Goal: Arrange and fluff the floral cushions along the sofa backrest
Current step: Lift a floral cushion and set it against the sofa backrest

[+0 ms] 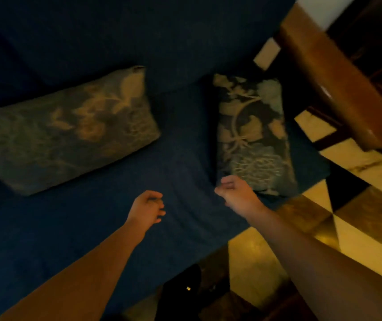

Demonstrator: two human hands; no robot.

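Two floral cushions lie flat on the dark blue sofa seat. The larger cushion rests at the left, its top edge near the backrest. The smaller cushion lies at the right end of the seat, lengthwise toward me. My right hand sits at this cushion's near left corner, fingers curled; whether it pinches the fabric is unclear. Over the bare seat between the cushions hovers my left hand, fingers loosely curled and holding nothing.
A wooden armrest or table edge runs diagonally at the upper right. A tiled floor in light and dark squares lies to the right of the sofa. A dark object sits at the bottom by the seat's front edge.
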